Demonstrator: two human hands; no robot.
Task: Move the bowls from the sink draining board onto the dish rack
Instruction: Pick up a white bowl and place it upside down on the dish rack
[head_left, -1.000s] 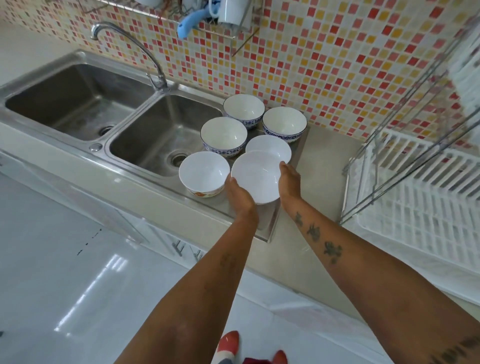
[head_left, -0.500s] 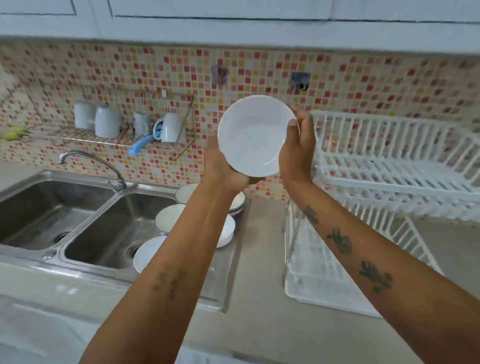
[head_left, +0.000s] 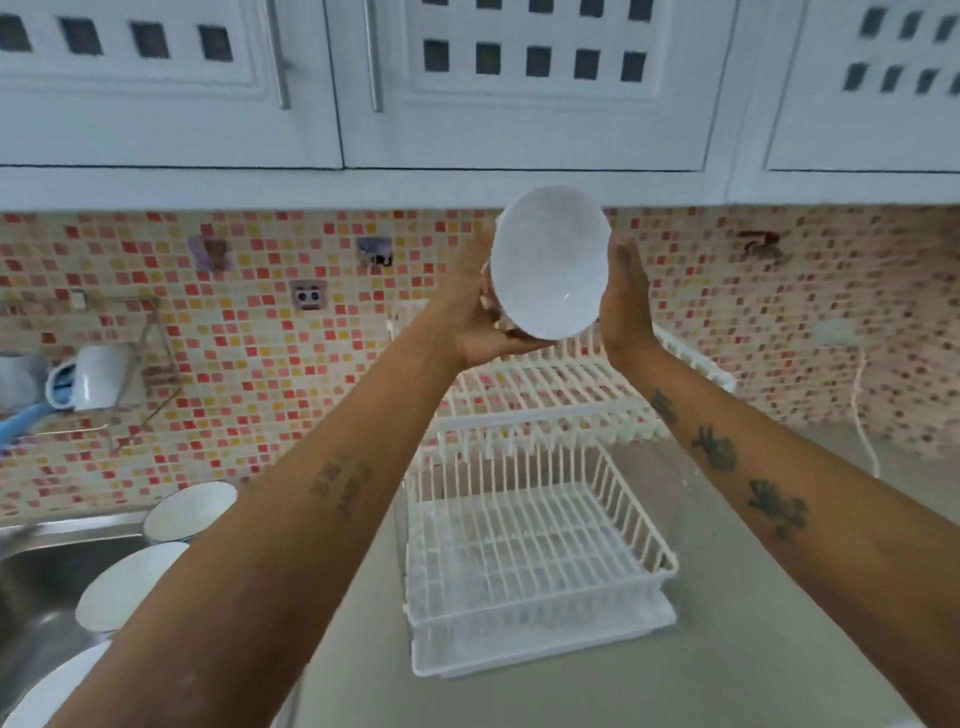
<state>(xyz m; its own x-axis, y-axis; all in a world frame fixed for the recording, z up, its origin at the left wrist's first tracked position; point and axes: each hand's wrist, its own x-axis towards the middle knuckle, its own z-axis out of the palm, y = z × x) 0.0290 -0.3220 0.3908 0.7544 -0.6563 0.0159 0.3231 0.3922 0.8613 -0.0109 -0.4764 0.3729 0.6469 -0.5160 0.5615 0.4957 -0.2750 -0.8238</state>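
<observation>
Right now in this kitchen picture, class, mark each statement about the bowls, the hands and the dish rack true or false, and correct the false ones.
1. Both hands hold one white bowl. True: the left hand and right hand share the grip from either side.
2. The held bowl rests on the top shelf of the dish rack. False: it is raised in the air above the rack.
3. The lower basket of the rack holds two bowls. False: no bowl shows in it.
4. Other bowls remain by the sink at the left. True.
5. A white mug hangs against the tiled wall. True.
</observation>
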